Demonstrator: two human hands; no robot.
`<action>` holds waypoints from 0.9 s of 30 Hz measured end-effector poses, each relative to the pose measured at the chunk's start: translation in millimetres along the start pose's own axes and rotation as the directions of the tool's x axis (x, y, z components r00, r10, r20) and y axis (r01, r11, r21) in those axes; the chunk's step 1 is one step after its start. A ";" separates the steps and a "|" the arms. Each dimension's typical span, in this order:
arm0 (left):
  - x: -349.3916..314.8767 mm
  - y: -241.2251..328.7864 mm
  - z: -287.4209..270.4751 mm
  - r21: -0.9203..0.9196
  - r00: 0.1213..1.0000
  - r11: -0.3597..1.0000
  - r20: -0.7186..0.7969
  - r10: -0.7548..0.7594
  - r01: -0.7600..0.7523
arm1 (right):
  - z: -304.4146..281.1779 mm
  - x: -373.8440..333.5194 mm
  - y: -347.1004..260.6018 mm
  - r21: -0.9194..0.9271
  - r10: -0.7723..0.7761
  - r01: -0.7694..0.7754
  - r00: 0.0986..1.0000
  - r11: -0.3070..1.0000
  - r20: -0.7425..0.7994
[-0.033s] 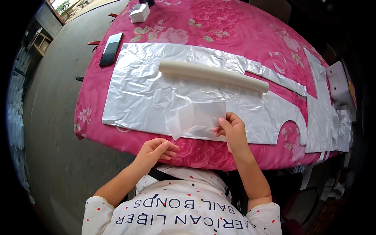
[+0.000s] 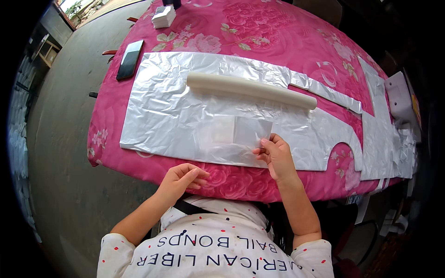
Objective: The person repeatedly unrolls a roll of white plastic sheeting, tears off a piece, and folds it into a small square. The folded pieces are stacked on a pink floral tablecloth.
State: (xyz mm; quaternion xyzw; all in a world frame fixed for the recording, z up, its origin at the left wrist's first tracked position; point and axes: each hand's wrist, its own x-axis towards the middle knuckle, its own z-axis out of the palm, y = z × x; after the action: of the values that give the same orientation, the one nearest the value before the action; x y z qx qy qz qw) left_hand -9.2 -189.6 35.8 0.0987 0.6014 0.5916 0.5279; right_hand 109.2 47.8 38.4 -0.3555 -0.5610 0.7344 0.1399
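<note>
A large silver foil-like sheet (image 2: 167, 106) lies flat on a table covered with a pink flowered cloth (image 2: 259, 37). On its near part rests a small translucent plastic piece (image 2: 232, 132). My right hand (image 2: 276, 155) pinches that piece at its right edge with thumb and fingers. My left hand (image 2: 181, 180) rests at the table's near edge on the cloth, fingers loosely curled, holding nothing. A cream-coloured roll (image 2: 250, 88) lies across the sheet farther back.
A dark phone (image 2: 129, 59) lies at the table's left edge and a small white box (image 2: 164, 16) at the far left. More cut silver strips (image 2: 380, 139) and a white object (image 2: 399, 95) lie on the right. Grey concrete floor (image 2: 60, 153) runs along the left.
</note>
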 end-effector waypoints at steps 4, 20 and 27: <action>1.3 -1.2 2.4 0.047 0.998 0.997 -0.002 0.065 -0.064 | -9.3 -8.0 12.2 0.216 0.288 -0.315 0.946 0.924 0.147; 60.1 2.1 43.7 0.884 0.755 0.118 0.309 0.579 -0.452 | -20.5 -0.2 12.1 -0.749 -0.522 0.583 0.765 0.315 0.377; 81.8 0.9 53.6 0.889 0.783 0.166 0.271 0.560 -0.426 | -1.7 3.3 34.5 -0.811 -0.452 0.538 0.797 0.229 0.401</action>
State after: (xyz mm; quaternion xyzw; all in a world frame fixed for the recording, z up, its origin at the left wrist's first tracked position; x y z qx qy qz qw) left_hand -4.0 -96.0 8.0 0.5293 0.7879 0.2913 0.1190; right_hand 114.7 39.6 5.1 -0.1460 -0.9496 0.2455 0.1292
